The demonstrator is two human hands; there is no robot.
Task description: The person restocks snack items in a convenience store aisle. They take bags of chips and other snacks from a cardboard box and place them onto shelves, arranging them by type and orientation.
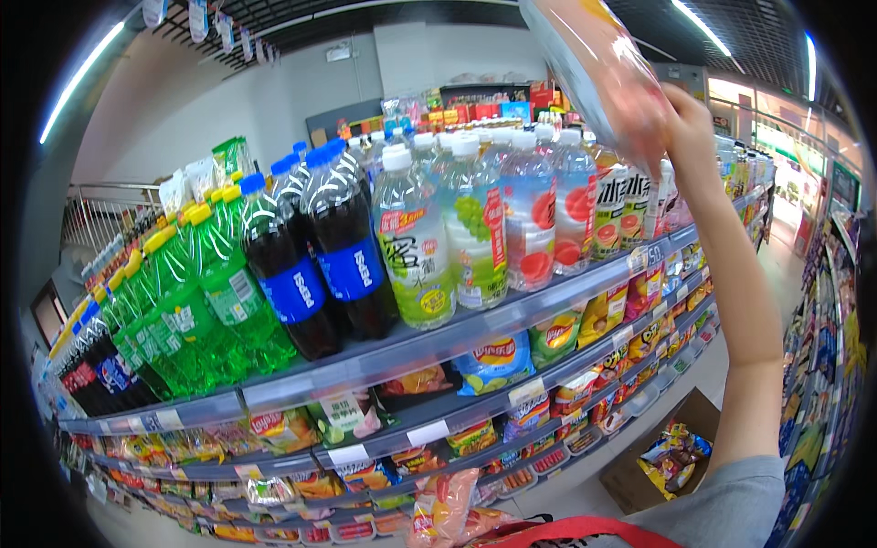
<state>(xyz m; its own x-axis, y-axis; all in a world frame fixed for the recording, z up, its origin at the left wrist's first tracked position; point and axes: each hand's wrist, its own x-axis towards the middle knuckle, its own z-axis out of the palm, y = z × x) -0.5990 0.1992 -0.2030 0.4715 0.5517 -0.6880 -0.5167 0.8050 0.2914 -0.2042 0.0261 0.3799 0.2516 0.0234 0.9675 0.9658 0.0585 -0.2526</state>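
Observation:
My right hand, raised at the upper right, grips a large glossy plastic snack bag, pink and clear, above the bottle row. Its fingers are partly hidden behind the bag. Below it, drink bottles stand on the top shelf: peach-labelled bottles, a green grape drink bottle, Pepsi bottles and green soda bottles. My left hand is out of view. Pink snack bags lie at the bottom centre, close to my body.
Lay's chip bags and other snacks fill the lower shelves, behind the shelf's front edge. An open cardboard box with snack packs stands on the aisle floor. Another stocked shelf lines the right side.

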